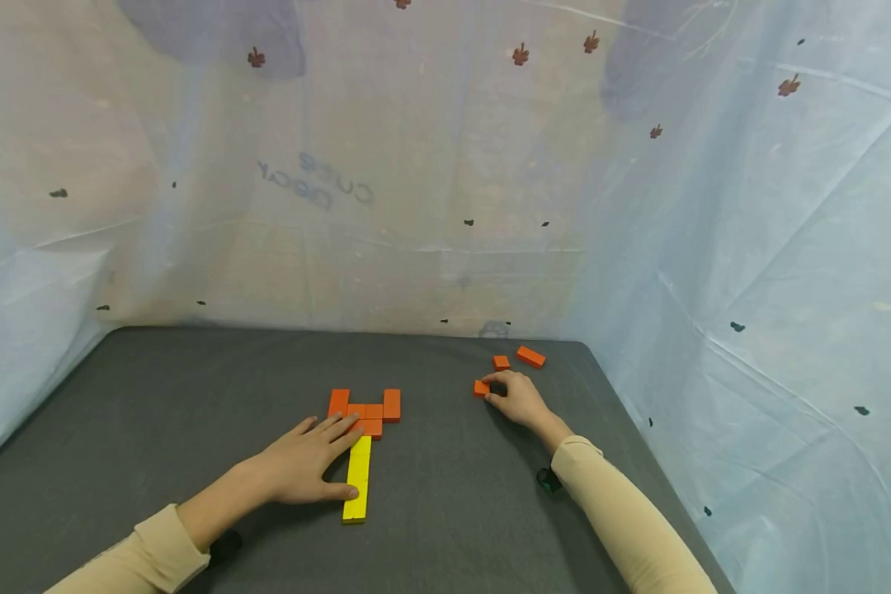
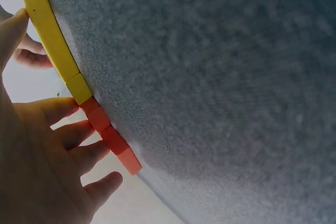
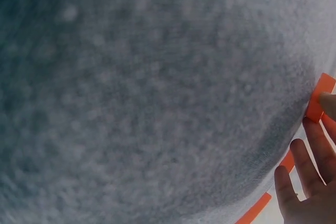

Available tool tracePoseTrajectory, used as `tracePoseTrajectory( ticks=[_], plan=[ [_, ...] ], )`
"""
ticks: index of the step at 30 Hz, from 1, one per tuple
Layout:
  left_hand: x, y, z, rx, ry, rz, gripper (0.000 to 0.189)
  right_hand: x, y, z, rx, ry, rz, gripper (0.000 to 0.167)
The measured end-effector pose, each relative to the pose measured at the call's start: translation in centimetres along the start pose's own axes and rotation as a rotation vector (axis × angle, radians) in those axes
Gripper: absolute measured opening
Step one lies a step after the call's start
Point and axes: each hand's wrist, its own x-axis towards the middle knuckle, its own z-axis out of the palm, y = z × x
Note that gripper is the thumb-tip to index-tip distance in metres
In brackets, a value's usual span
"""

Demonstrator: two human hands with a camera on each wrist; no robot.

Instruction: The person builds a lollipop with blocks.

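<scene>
Spread over an arrangement of flat blocks, my left hand (image 1: 297, 466) has fairly straight fingers touching the orange blocks (image 1: 374, 427), partly hiding them. Its thumb reaches the side of a yellow strip (image 1: 357, 478), which runs from the orange group toward me. In the left wrist view, the fingertips line the edge of the yellow piece (image 2: 50, 32) and the orange pieces (image 2: 115, 141). Farther right, my right hand (image 1: 521, 400) pinches a small orange block (image 1: 479, 388) between thumb and fingers. The right wrist view shows the thumb on this orange block (image 3: 318, 103).
Beyond the right hand lie a small orange block (image 1: 501, 362) and a longer orange block (image 1: 530, 356), near the far right corner of the dark grey table (image 1: 431, 511). Pale sheeting (image 1: 416, 272) hangs behind and along the right side.
</scene>
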Motion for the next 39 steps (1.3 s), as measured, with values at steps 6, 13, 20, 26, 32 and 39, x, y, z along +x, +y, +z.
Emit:
tracePoseTrajectory(
  ticks=[6, 13, 20, 26, 32, 39],
  plan=[
    [-0.1, -0.1, -0.1, -0.003, -0.003, -0.007, 0.101, -0.1, -0.3, 0.1, 0.017, 0.013, -0.003, 0.033],
    [-0.1, -0.1, -0.2, -0.009, 0.005, -0.002, 0.102, 0.0, -1.7, 0.2, 0.08, 0.048, -0.001, 0.031],
    [0.0, -0.2, -0.2, -0.019, 0.019, 0.004, 0.102, 0.6, -4.7, 0.7, 0.158, 0.079, -0.048, 0.032],
    [0.0, -0.3, -0.2, -0.026, 0.023, 0.015, 0.102, 1.4, -7.5, 1.5, 0.164, 0.06, -0.104, 0.032],
    [0.2, -0.3, -0.2, -0.024, -0.008, -0.019, 0.102, 2.1, -9.8, 2.5, 0.201, 0.029, -0.165, 0.033],
    [0.3, -0.2, -0.1, -0.023, -0.003, -0.022, 0.103, 2.7, -12.0, 3.9, 0.213, -0.007, -0.204, 0.034]
  ],
)
